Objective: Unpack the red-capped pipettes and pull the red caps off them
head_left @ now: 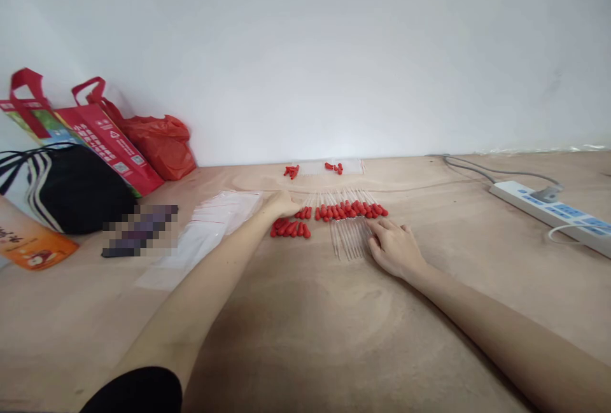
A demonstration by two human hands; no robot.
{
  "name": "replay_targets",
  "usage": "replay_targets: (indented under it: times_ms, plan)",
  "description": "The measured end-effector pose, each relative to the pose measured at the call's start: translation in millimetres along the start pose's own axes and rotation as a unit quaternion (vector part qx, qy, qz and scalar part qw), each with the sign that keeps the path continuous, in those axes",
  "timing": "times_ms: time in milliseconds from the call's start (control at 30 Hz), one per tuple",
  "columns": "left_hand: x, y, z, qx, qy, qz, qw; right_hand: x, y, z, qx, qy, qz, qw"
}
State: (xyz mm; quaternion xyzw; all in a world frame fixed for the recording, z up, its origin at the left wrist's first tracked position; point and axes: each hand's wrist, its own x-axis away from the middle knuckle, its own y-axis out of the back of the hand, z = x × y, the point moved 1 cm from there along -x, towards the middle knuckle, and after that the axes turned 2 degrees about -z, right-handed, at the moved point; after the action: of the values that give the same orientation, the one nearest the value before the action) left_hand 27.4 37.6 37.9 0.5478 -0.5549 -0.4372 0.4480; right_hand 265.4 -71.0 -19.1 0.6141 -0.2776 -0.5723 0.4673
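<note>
A row of clear glass droppers with red rubber bulbs [351,210] lies on the wooden table [305,324]. My right hand [394,246] rests on the table beside the glass stems [349,239], fingers curled against them. My left hand [281,204] reaches to the left end of the row, fingers closed near loose red bulbs [289,228]; what it holds is hidden. Two small heaps of red bulbs [291,171] [334,167] lie further back by the wall.
Clear plastic bags [210,228] lie left of the droppers. Red shopping bags [102,136], a black striped bag [62,187] and an orange packet [28,241] stand at the far left. A white power strip [548,212] with cables lies at the right.
</note>
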Motion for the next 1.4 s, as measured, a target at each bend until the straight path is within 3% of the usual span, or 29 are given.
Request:
replay_targets:
  times_ms: [333, 433, 533, 600, 700, 767, 867, 1100, 1400]
  plan:
    - [2.0, 9.3, 9.2, 0.019, -0.015, 0.012, 1.000, -2.1, 0.3, -4.1, -0.101, -0.037, 0.025, 0.994]
    - [11.5, 19.5, 14.9, 0.015, -0.034, -0.055, 0.998, -2.8, -2.5, -8.0, -0.147, -0.049, -0.017, 0.988]
    - [35.0, 19.7, 16.3, 0.021, -0.068, -0.141, 0.987, -3.9, -1.0, -10.8, -0.172, -0.047, -0.101, 0.979]
    - [56.6, 9.3, 15.5, 0.034, -0.115, -0.170, 0.978, -3.7, 3.2, -10.1, -0.169, -0.024, -0.169, 0.971]
    - [88.1, -15.9, 11.7, 0.064, -0.300, -0.213, 0.928, -1.2, 11.1, -3.7, -0.136, 0.043, -0.236, 0.961]
    - [102.4, -31.6, 8.7, 0.058, -0.390, -0.240, 0.887, 1.0, 15.2, 3.8, -0.108, 0.114, -0.232, 0.960]
    - [111.2, -44.5, 3.3, 0.065, -0.448, -0.272, 0.849, 3.5, 17.8, 16.0, -0.080, 0.211, -0.203, 0.953]
    - [112.6, -45.4, -1.8, 0.108, -0.483, -0.290, 0.819, 5.1, 14.4, 29.9, -0.076, 0.259, -0.211, 0.940]
    - [110.6, -42.7, -0.9, 0.035, -0.477, -0.235, 0.846, 7.7, 10.8, 33.7, -0.088, 0.278, -0.206, 0.934]
